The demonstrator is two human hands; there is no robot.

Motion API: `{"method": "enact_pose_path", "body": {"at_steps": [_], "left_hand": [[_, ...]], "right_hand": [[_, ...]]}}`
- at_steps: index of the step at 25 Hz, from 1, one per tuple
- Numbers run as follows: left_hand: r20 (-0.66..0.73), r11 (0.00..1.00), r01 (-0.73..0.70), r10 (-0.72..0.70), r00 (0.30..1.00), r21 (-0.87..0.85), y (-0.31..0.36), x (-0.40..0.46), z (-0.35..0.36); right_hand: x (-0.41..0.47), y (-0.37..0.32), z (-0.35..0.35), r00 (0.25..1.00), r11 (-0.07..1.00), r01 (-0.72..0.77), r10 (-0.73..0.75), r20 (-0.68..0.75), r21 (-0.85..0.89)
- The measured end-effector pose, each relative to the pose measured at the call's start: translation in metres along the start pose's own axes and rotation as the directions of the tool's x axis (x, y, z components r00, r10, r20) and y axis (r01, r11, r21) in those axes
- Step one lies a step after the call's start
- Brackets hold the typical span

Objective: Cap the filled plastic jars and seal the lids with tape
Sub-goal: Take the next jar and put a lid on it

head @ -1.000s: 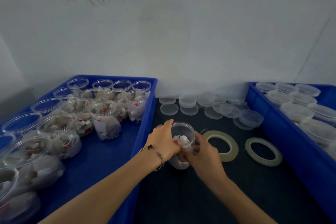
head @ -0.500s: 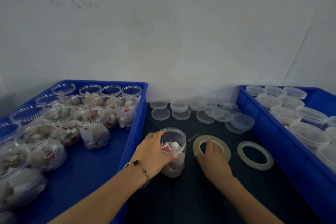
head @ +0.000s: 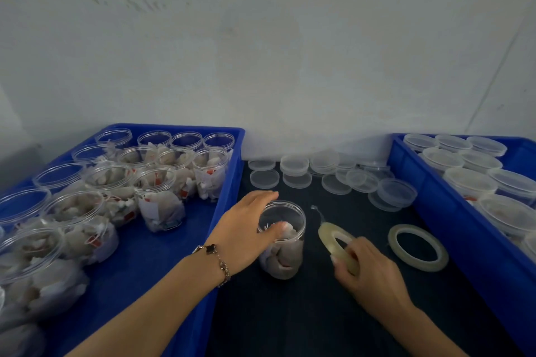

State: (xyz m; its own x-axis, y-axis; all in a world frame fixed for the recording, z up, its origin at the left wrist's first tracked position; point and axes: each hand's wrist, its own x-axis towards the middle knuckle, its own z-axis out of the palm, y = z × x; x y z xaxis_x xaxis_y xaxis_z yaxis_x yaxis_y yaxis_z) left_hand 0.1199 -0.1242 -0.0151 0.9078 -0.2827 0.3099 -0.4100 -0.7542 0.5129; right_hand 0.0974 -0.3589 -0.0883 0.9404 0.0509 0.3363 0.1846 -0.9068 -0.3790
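Left hand (head: 246,236): fingers curled round filled clear jar (head: 282,240). Right hand (head: 368,272): fingers pinched tilted tape roll (head: 338,243), just right of jar.

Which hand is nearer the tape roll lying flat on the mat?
Right. The right hand, holding another roll, sits just left of the flat roll; the left hand grips the jar, farther left.

You have a dark tabletop (head: 304,327) running between two blue crates. The blue crate on your left (head: 229,182) sits with its near wall along the tabletop's edge; the blue crate on your right (head: 435,203) borders the other side. Behind everything stands a pale, scuffed wall (head: 261,52), with faint marks high up. A beaded bracelet (head: 216,259) circles the wrist near the left crate's wall.
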Motion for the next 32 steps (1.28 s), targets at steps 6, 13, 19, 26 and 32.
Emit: {"method": "enact_pose_path", "body": {"at_steps": [6, 13, 19, 26, 32], "left_hand": [[0.197, 0.935, -0.353, 0.339, 0.92, 0.039, 0.014, -0.005, -0.007], [0.342, 0.841, -0.438, 0.329, 0.88, 0.317, 0.02, -0.007, 0.002], [0.391, 0.855, -0.408, 0.273, 0.879, 0.32, 0.019, -0.011, -0.002], [0.642, 0.953, -0.162, -0.042, 0.766, 0.255, 0.026, -0.016, 0.003], [0.772, 0.921, -0.007, -0.322, 0.548, 0.389, 0.032, -0.013, 0.026]], "right_hand": [[-0.044, -0.022, -0.047, 0.928, 0.932, 0.36, -0.354, -0.113, 0.035], [-0.054, -0.064, -0.052, 0.996, 0.997, 0.034, -0.028, -0.088, 0.072], [-0.048, -0.05, -0.074, 0.947, 0.934, 0.319, -0.31, 0.084, -0.163], [-0.06, -0.009, -0.05, 0.876, 0.876, 0.478, -0.471, 0.1, -0.064], [-0.052, -0.004, -0.012, 0.86, 0.837, 0.504, -0.463, 0.213, -0.215]]}}
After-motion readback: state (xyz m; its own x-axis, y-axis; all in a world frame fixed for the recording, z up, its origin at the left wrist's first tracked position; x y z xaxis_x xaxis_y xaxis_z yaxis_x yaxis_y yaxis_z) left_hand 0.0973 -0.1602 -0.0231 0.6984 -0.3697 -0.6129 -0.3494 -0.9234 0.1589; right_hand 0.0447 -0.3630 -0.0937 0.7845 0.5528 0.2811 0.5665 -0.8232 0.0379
